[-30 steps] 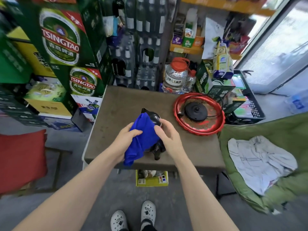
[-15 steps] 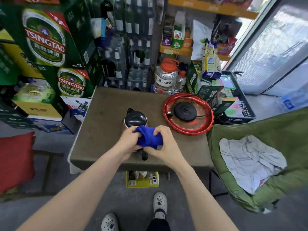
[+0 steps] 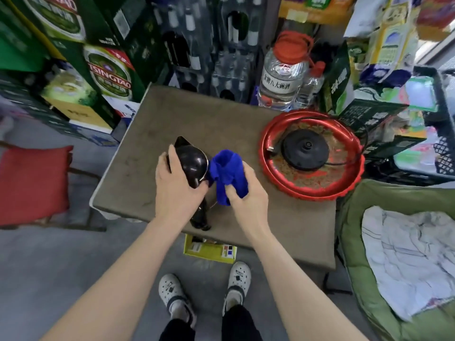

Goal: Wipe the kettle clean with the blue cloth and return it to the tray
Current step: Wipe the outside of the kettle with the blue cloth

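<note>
The black kettle (image 3: 190, 159) stands on the brown table (image 3: 283, 217), its spout pointing away from me and its handle toward the near edge. My left hand (image 3: 176, 185) lies over the lid and left side and grips it. My right hand (image 3: 246, 193) holds the bunched blue cloth (image 3: 229, 173) against the kettle's right side. The red round tray (image 3: 312, 156) sits at the right of the table with the black kettle base (image 3: 305, 150) and its cord in it.
Green beer cartons (image 3: 108, 72) and bottle racks stand behind the table. A large water jug (image 3: 283, 72) with a red cap stands by the tray. A red cushion (image 3: 32, 185) lies left, a green chair (image 3: 394, 254) with white cloth right. A yellow box (image 3: 209, 249) lies under the table.
The blue cloth has gone from over the kettle's top and handle to its right side, now in my right hand alone. My left hand has shifted onto the lid.
</note>
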A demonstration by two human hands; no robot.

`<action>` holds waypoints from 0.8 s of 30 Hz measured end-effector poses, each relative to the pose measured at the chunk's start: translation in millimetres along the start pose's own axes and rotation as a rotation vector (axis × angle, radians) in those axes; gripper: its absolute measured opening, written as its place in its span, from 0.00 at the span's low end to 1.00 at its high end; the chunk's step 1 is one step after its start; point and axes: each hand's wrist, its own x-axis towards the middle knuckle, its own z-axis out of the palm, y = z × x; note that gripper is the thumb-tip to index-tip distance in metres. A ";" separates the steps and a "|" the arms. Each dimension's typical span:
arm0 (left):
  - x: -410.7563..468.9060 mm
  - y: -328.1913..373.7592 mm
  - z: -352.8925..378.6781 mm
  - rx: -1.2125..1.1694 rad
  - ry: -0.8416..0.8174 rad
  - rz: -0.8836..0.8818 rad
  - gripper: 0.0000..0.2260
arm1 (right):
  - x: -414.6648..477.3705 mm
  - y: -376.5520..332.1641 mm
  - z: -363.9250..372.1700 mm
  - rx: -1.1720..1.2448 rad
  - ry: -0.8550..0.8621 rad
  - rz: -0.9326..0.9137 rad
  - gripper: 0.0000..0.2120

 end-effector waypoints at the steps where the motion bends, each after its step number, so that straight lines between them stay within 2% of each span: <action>1: -1.0 -2.4 -2.0 0.000 0.008 0.013 0.47 | 3.3 0.3 16.1 -0.057 -0.026 -0.048 0.26; 3: -2.0 -4.5 -5.5 0.001 0.017 0.017 0.46 | 9.3 12.5 40.1 -0.103 -0.037 -0.076 0.25; 4: -2.1 -4.3 -7.0 0.009 0.017 0.021 0.46 | 12.1 23.7 46.2 -0.089 -0.037 -0.031 0.24; 7: -1.5 -1.0 -10.5 -0.011 0.019 0.025 0.47 | 12.7 54.9 45.8 -0.126 -0.110 0.278 0.18; 8: -1.9 -0.1 -11.0 -0.031 0.017 0.007 0.48 | 8.0 59.8 44.3 -0.142 -0.133 0.319 0.16; 10: -8.8 -0.6 -10.1 -0.062 0.022 -0.042 0.51 | -1.2 49.7 41.4 -0.137 -0.078 0.268 0.15; 13: -28.0 -2.8 -6.9 -0.026 0.030 -0.053 0.50 | -7.3 16.3 40.2 -0.095 0.059 0.028 0.19; 15: -28.2 -5.0 -12.6 -0.061 0.056 -0.093 0.48 | -0.4 -0.8 47.0 -0.213 0.088 -0.119 0.20; 18: -10.0 -17.6 -35.5 -0.202 0.083 -0.225 0.46 | 17.9 -1.5 61.7 -0.364 0.050 -0.159 0.21; 20: 1.2 -32.8 -56.6 -0.231 0.106 -0.279 0.38 | 34.2 5.3 69.8 -0.273 -0.018 -0.088 0.22; 22: 8.4 -55.5 -73.0 -0.198 0.147 -0.314 0.23 | 41.8 1.9 79.5 -0.200 -0.058 -0.055 0.19; 23: 11.1 -69.6 -77.7 -0.192 0.167 -0.346 0.19 | 40.2 -4.3 87.4 -0.213 -0.050 -0.096 0.18; 24: 13.3 -83.4 -80.1 -0.198 0.188 -0.396 0.19 | 34.3 -12.6 97.8 -0.248 -0.036 -0.173 0.18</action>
